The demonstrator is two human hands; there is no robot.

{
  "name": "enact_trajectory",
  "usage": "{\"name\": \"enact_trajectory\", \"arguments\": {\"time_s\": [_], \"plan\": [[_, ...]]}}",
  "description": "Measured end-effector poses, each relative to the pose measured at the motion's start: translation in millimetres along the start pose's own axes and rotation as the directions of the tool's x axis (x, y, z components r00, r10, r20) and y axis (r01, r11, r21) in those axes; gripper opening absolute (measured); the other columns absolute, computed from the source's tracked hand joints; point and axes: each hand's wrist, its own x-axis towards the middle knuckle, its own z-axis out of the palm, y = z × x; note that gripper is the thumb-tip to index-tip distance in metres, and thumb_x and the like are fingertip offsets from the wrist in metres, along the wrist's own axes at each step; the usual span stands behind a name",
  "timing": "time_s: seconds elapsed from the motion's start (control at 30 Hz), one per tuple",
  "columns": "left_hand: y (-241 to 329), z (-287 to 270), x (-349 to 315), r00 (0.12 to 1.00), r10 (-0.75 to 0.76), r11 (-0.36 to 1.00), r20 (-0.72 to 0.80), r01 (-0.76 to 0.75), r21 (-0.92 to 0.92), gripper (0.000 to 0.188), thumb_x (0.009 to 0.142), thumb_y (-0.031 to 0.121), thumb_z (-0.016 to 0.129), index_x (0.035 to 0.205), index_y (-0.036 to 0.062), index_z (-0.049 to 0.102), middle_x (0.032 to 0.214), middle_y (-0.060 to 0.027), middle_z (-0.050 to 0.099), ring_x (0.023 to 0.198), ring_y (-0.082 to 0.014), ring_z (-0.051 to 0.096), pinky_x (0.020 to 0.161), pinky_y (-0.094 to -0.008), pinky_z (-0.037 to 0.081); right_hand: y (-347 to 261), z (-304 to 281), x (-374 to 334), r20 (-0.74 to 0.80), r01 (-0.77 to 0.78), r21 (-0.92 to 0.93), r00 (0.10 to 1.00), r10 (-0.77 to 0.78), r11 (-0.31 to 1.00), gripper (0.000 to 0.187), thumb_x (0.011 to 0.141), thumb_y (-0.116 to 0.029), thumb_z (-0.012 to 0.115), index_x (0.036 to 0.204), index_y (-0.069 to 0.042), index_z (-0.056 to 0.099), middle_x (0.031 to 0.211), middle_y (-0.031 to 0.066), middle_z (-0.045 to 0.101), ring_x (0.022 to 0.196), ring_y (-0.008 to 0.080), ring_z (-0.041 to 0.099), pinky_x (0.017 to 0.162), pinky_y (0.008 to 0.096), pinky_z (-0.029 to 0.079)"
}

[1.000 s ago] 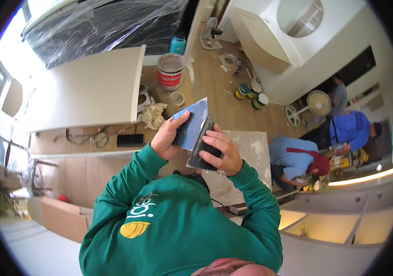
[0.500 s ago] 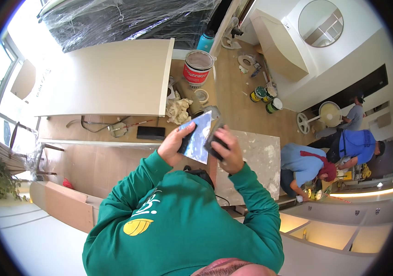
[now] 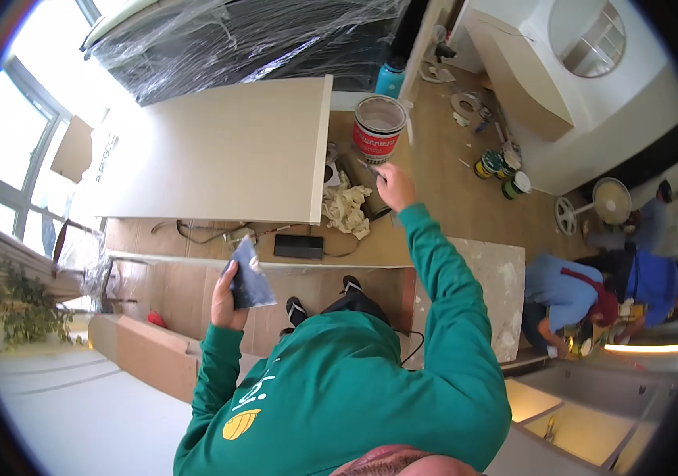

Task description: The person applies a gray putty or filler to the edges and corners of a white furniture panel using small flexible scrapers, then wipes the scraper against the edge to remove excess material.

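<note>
My left hand (image 3: 228, 303) holds a wide flat scraper (image 3: 252, 279) low in front of me, with a pale smear near its tip. The blade looks grey-blue and its handle is hidden by my fingers. Stretched forward, my right hand (image 3: 397, 189) is closed on a dark, thin tool (image 3: 371, 169), seen nearly edge-on, which looks like a second scraper. That tool is just in front of the red tub (image 3: 375, 146), which holds a pale beige paste; I cannot tell whether they touch. Crumpled cream paper (image 3: 347, 211) lies below my right wrist.
A large beige panel (image 3: 212, 151) covers the bench's left part. A dark flat box (image 3: 299, 247) and cables lie at its front edge; a blue bottle (image 3: 390, 78) stands behind the tub. Right of me is a stained board (image 3: 497, 278). People, one in light blue (image 3: 558, 285), bend at far right.
My hands have parted: the left drew back left with the scraper, the right reached forward to the tub with its tool. The whole view has shifted slightly.
</note>
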Motion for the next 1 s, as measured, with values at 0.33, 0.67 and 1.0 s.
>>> {"name": "enact_trajectory", "arguments": {"time_s": [0.33,0.67,1.0], "plan": [[-89,-10,-79,0.906,0.196,0.851,-0.374,-0.347,-0.394,0.023,0.105,0.023,0.062,0.120,0.0069,0.069,0.113,-0.0063,0.077,0.096,-0.0186,0.075,0.085,-0.0322,0.061,50,96,196,0.592,-0.105,-0.315,0.755,0.282,0.943,0.045,0.085,-0.028,0.065,0.120,-0.002,0.072,0.129,0.0257,0.067,0.121,0.0429,0.064,0.104,0.0496,0.052],[-114,-10,-151,0.760,0.249,0.725,-0.601,-0.558,-0.404,0.028,0.105,0.023,0.062,0.121,0.0014,0.068,0.117,-0.0126,0.075,0.103,-0.0236,0.075,0.090,-0.0360,0.063,44,169,256,0.817,0.270,-0.412,0.531,0.222,0.870,0.053,0.092,-0.035,0.060,0.135,-0.006,0.065,0.142,0.0224,0.060,0.131,0.0386,0.059,0.108,0.0487,0.050],[-112,-19,-151,0.746,0.240,0.708,-0.622,-0.572,-0.413,0.030,0.104,0.024,0.063,0.121,-0.0001,0.067,0.119,-0.0139,0.075,0.103,-0.0247,0.075,0.090,-0.0360,0.064,62,200,264,0.880,0.411,-0.399,0.423,0.216,0.820,0.053,0.095,-0.037,0.055,0.136,-0.005,0.065,0.145,0.0207,0.059,0.132,0.0368,0.058,0.107,0.0480,0.049]]}}
